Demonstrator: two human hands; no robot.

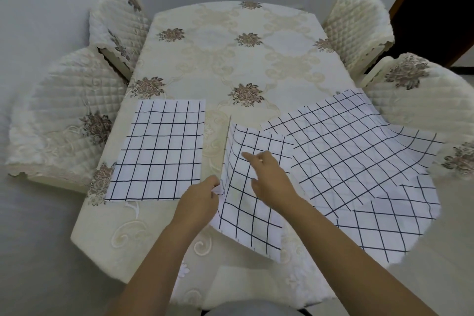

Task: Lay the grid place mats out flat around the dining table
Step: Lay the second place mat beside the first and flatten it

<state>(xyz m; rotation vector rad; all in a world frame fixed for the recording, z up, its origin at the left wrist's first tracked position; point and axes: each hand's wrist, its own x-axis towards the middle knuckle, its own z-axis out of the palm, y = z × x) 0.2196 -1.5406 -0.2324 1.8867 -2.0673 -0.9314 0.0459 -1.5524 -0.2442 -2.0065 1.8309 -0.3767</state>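
**Floppy mats, grab the edge**

My left hand (202, 196) pinched the middle mat (246, 202) by its left edge at the table (230, 59) front; right hand (266, 174) hovered above it, fingers spread. Looked light and limp, so corners seemed the best hold.

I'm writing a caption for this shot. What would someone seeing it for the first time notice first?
The black-on-white grid mats stand out against the cream floral tablecloth: one mat lies flat at near left, while a loose pile sprawls over the right edge. At the near centre, the left hand pinches the edge of a curled mat and the right hand reaches across it. Quilted chairs ring the table.
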